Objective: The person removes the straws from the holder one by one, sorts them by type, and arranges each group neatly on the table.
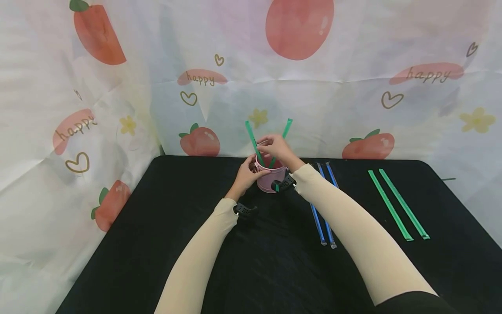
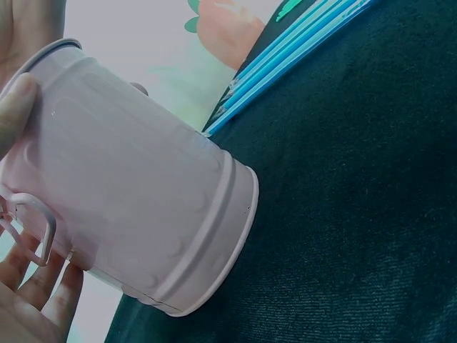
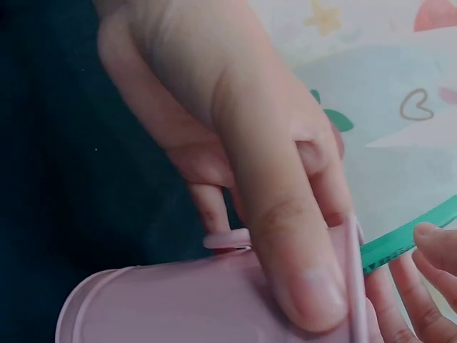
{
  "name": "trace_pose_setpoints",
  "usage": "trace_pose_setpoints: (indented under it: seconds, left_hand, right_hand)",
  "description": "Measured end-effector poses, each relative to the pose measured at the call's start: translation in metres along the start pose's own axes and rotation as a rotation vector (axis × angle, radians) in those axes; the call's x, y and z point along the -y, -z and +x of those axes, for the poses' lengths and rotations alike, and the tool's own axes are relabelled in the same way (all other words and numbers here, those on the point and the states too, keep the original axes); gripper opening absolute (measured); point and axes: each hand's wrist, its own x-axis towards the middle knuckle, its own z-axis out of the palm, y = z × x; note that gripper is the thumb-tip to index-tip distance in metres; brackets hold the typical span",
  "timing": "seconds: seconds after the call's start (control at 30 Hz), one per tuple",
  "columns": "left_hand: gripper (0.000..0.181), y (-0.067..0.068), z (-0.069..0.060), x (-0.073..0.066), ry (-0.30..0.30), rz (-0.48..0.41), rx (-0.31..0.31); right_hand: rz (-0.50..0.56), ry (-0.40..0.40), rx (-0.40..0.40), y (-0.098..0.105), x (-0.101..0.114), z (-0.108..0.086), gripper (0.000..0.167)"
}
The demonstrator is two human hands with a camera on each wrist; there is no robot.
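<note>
My left hand (image 1: 245,177) grips the small pink metal bucket (image 2: 136,171) at its left side, with the thumb on the outer wall just below the rim. The bucket stands upright near the table's back edge. Two long green straws, seemingly in wrappers, lean apart inside it: a left straw (image 1: 250,131) and a right straw (image 1: 288,126). Above the rim, my right hand (image 1: 276,148) pinches the left straw; its thumb tip lies against the green strip in the right wrist view. The straws' lower ends are hidden in the bucket.
Blue wrapped straws (image 1: 318,226) lie on the black table (image 1: 117,261) right of the bucket, partly under my right forearm. Two more green straws (image 1: 404,203) lie farther right. A printed cloth (image 1: 243,39) hangs behind the table.
</note>
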Motion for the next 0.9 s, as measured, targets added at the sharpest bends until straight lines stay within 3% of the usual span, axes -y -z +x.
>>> trace_pose_setpoints:
  seconds: [0.9]
  left_hand:
    - [0.065, 0.0007, 0.0018, 0.002, -0.021, 0.012, -0.005]
  right_hand:
    - [0.032, -0.055, 0.031, -0.0059, 0.0024, -0.0021, 0.034]
